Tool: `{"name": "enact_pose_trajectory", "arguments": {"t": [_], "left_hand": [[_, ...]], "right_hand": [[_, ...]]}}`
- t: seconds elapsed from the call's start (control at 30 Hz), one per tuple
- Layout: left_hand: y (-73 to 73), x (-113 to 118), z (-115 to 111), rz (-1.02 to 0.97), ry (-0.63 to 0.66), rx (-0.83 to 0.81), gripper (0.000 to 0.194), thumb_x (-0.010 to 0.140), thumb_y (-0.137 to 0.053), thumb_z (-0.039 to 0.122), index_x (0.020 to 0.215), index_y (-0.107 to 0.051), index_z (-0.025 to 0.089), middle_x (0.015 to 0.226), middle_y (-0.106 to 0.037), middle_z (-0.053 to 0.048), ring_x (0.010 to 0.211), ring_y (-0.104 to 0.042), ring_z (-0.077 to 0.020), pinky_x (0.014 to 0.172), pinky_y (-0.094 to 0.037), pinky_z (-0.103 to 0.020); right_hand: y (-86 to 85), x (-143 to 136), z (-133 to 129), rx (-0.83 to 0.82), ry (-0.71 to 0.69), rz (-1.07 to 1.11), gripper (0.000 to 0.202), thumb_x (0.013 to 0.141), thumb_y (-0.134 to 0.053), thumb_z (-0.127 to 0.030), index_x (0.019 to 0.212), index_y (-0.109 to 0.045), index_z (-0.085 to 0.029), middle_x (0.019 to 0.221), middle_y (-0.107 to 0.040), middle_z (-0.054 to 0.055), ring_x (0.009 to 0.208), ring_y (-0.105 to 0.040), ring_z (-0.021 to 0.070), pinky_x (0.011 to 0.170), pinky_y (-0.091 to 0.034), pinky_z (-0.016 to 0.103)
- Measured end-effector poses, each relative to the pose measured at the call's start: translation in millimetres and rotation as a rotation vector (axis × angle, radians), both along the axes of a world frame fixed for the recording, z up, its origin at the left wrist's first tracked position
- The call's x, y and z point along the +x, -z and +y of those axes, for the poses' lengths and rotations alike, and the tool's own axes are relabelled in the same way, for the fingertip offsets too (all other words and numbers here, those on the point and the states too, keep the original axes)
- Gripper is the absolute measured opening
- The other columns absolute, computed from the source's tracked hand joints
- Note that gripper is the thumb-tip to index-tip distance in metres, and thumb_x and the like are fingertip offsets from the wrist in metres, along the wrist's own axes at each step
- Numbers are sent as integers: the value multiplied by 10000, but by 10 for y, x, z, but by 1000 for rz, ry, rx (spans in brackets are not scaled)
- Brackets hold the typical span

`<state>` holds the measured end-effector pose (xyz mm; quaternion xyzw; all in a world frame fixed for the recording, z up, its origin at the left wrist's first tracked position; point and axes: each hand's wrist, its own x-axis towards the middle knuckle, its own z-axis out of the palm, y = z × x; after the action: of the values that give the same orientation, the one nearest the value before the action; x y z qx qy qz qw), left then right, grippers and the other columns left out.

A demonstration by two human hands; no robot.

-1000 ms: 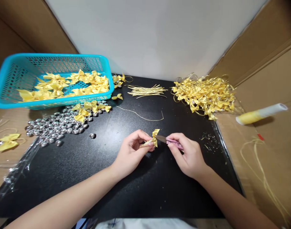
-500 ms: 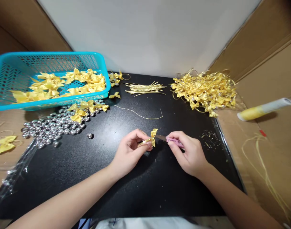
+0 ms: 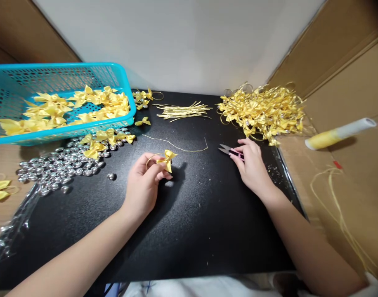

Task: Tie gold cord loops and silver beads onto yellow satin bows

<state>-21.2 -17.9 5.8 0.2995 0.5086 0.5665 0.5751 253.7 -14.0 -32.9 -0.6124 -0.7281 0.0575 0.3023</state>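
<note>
My left hand (image 3: 145, 177) pinches a yellow ribbon bow (image 3: 167, 160) between thumb and fingers, above the black tabletop. A gold cord loop (image 3: 150, 159) stands up from the bow over my fingers. On the right, my right hand (image 3: 251, 163) has its fingers on a pair of pink-handled thread snips (image 3: 232, 151), low at the table surface. The snips' blades point left and stand apart. Between the hands and the wall lies a thin loose thread (image 3: 176, 145).
A turquoise basket (image 3: 131, 111) of yellow bows stands at the back left, with silver beads (image 3: 65, 163) before it. Cut gold cords (image 3: 184, 110) lie at the back middle. Finished looped bows (image 3: 263, 109) are heaped at the back right, near a yellow-white tube (image 3: 340, 133).
My left hand has drawn left with the bow, whose cord loop now shows. My right hand has moved right and away from me, taking the snips from the bow down to the table.
</note>
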Motion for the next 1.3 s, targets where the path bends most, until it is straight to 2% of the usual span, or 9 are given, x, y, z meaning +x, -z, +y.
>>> {"name": "enact_pose_trajectory", "arguments": {"t": [0.3, 0.47, 0.53, 0.83, 0.97, 1.07, 1.13, 1.2, 1.3], "left_hand": [[-28, 8, 20, -20, -8, -10, 177, 551, -712, 136, 656, -574, 174, 591, -569, 65, 465, -520, -57, 451, -515, -169], [-15, -8, 24, 0, -5, -8, 164, 560, -714, 141, 667, -595, 178, 596, -589, 56, 459, -530, -64, 447, -510, -166], [-14, -17, 25, 6, 2, -8, 157, 561, -712, 145, 667, -601, 181, 582, -583, 58, 448, -524, -65, 447, -509, -169], [-1, 37, -85, 5, 273, -41, 161, 627, -742, 215, 733, -627, 177, 650, -610, 31, 491, -552, -94, 474, -503, -203], [78, 84, -161, 45, 464, 21, 147, 749, -723, 293, 816, -657, 180, 734, -640, 3, 567, -577, -110, 536, -524, -226], [78, 107, -201, 80, 599, 78, 173, 796, -707, 330, 868, -657, 181, 736, -650, -6, 598, -579, -114, 555, -514, -221], [42, 119, -220, 82, 662, 106, 201, 802, -702, 351, 889, -644, 179, 705, -640, -2, 589, -569, -113, 543, -503, -218], [5, 123, -230, 80, 682, 125, 212, 806, -695, 349, 911, -629, 178, 675, -619, 10, 564, -555, -106, 527, -494, -212], [-6, 113, -234, 45, 627, 148, 184, 809, -672, 301, 939, -616, 183, 666, -588, 28, 549, -547, -99, 541, -512, -222]], "right_hand": [[-147, -218, -88, -145, -5, -66, 407, 945, -435, -283, 1296, -527, -98, 1475, -433, 215, 1453, -271, 357, 1155, -228, 634], [-317, -973, -428, -230, -506, -269, 662, 956, -441, -472, 1491, -330, -99, 1611, -215, 118, 1504, -141, 271, 1206, -199, 524], [-299, -1042, -510, -275, -551, -325, 725, 955, -406, -537, 1493, -310, -62, 1611, -189, 126, 1502, -155, 259, 1209, -194, 511], [-268, 87, -1016, -296, 140, -428, 665, 983, -390, -391, 1536, -194, -79, 1598, -158, 205, 1491, -125, 362, 1127, -197, 692], [-422, -172, -1127, -252, -99, -165, 700, 952, -488, -368, 1550, -169, -192, 1616, -152, 160, 1501, -69, 336, 1151, -187, 665], [-481, -520, -984, -340, -338, 259, 631, 917, -556, -345, 1491, -326, -225, 1550, -363, 156, 1429, -352, 303, 1133, -352, 551], [-461, -700, -809, -420, -302, 634, 568, 883, -597, -348, 1407, -438, -200, 1290, -628, 155, 1050, -690, 242, 917, -568, 442], [-412, -821, -627, -535, -268, 931, 440, 839, -642, -393, 1213, -590, -166, 927, -724, 75, 678, -715, 169, 679, -622, 351], [-344, -917, -451, -560, -198, 1200, 323, 737, -746, -437, 885, -676, -159, 671, -677, -2, 525, -651, 123, 569, -604, 285]]}}
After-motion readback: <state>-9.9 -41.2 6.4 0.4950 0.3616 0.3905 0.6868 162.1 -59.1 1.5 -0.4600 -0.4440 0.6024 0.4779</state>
